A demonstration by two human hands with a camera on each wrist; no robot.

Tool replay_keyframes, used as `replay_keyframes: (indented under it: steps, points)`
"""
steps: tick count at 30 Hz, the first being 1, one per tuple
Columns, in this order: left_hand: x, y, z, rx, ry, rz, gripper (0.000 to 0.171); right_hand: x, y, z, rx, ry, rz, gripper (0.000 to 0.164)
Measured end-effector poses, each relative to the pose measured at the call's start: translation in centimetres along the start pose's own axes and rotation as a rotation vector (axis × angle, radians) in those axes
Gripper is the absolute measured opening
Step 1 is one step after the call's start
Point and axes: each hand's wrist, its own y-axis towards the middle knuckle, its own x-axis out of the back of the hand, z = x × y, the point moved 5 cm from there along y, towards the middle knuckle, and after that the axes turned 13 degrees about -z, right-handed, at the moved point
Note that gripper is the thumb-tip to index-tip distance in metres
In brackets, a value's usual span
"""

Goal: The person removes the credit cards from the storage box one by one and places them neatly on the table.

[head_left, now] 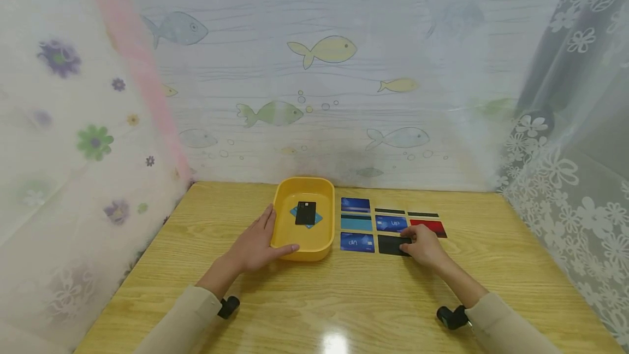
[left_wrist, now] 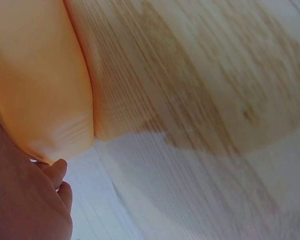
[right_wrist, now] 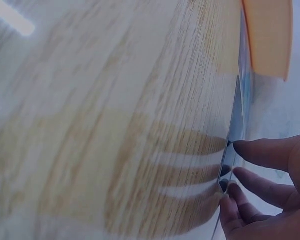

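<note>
My left hand (head_left: 255,240) holds the near left corner of a yellow plastic basin (head_left: 303,255), thumb over the near rim and fingers along the left side. Inside the basin a black chip card (head_left: 306,214) lies across a light blue card (head_left: 319,218). To the basin's right, my right hand (head_left: 423,245) has its bent thumb and fingers at the right end of a black card (head_left: 390,244), which lies on the table. In the right wrist view the fingertips (right_wrist: 238,146) meet that card, seen nearly edge-on. Whether it is lifted at all, I cannot tell.
Other cards lie in rows on the wooden table (head_left: 314,299): blue VIP cards (head_left: 357,242), a light blue card (head_left: 356,223), a red card (head_left: 428,228), a dark blue card (head_left: 355,204) and black strips (head_left: 390,211). A fish-patterned curtain (head_left: 324,152) stands behind.
</note>
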Motion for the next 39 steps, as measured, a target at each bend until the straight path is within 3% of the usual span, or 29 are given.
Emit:
replay_keyframes:
  steps: [9, 14, 26, 39]
  points:
    - [-0.3, -0.1, 0.1, 0.007, 0.007, 0.015, 0.126, 0.2, -0.1, 0.2, -0.003, 0.013, -0.014, 0.029]
    - [-0.3, -0.1, 0.2, 0.007, 0.013, 0.019, 0.127, 0.7, 0.0, 1.3, 0.022, 0.033, -0.018, 0.033]
    - [-0.2, -0.2, 0.2, 0.007, 0.002, 0.026, 0.127, 0.3, 0.3, 6.6, 0.126, 0.115, 0.005, 0.038]
    - [0.1, -0.1, -0.1, -0.001, -0.007, 0.003, 0.124, -2.1, 0.9, 11.6, 0.18, 0.203, 0.069, 0.045]
